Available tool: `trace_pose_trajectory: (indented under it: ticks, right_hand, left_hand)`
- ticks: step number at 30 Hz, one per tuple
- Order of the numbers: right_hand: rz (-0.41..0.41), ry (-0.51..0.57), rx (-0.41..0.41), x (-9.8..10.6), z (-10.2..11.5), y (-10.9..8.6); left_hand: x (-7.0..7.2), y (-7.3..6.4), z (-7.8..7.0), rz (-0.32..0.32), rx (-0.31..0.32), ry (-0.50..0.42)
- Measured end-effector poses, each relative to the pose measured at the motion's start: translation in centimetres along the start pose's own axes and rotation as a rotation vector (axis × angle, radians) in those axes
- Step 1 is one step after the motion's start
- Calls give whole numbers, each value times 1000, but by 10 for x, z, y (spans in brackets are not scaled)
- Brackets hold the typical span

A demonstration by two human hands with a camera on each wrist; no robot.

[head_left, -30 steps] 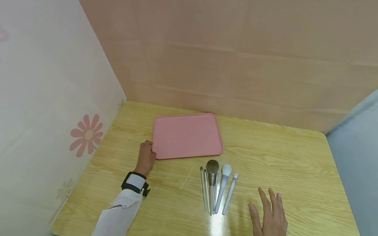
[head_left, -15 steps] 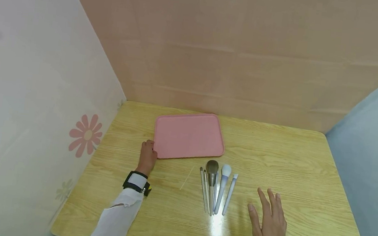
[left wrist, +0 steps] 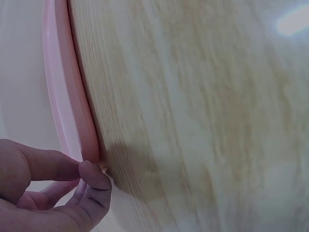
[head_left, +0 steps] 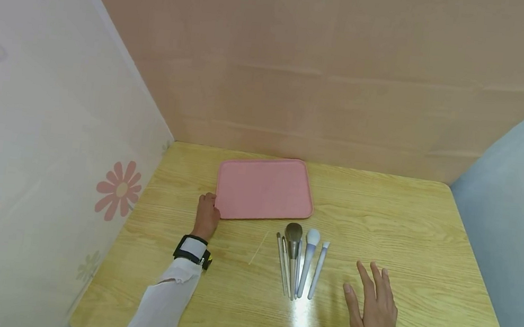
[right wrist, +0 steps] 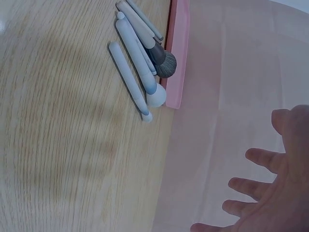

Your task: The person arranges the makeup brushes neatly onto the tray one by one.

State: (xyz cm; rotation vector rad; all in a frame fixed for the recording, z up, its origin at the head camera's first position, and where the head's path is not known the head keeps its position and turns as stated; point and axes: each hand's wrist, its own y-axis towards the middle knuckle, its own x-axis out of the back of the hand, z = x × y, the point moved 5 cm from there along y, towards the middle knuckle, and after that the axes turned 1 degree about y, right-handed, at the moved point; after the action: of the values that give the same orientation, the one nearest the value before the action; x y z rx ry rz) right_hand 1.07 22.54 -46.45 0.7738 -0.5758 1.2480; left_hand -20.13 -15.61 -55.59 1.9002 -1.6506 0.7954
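In the head view, a pink tray (head_left: 265, 189) lies at the back left of the wooden table, slightly turned. My left hand (head_left: 207, 215) pinches the tray's near-left corner; the left wrist view shows thumb and fingers at the tray's rim (left wrist: 79, 116). Several makeup brushes lie side by side just in front of the tray, among them a large dark-bristled brush (head_left: 294, 236), a white-headed brush (head_left: 312, 241) and a small flat white-tipped brush (head_left: 324, 250). To the right of the brushes my right hand (head_left: 374, 316) is spread with fingers apart, holding nothing.
A thin pale stick-like line (head_left: 259, 248) shows on the table (head_left: 403, 231) left of the brushes. A tan backdrop (head_left: 329, 74) rises behind the table. Pale patterned sheets stand at the left (head_left: 54, 136) and right (head_left: 517, 201).
The tray has slid a little to the right, with my left hand moving along at its corner. My right hand and the brushes have stayed nearly in place.
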Motion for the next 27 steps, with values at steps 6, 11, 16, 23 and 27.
trace_pose_trajectory:
  ticks: [6,11,16,23,27]
  right_hand:
    - [-2,2,3,0,0,0]
    - [2,1,-2,0,0,0]
    - [-1,-2,0,1,0,0]
    - [-1,-2,1,2,0,0]
    - [6,3,-1,3,0,0]
  left_hand:
    - [-2,6,-1,12,12,33]
    - [-5,9,-2,24,19,32]
    - [-8,12,-5,3,8,64]
    - [-8,13,-12,8,21,62]
    - [-9,16,-11,-15,8,37]
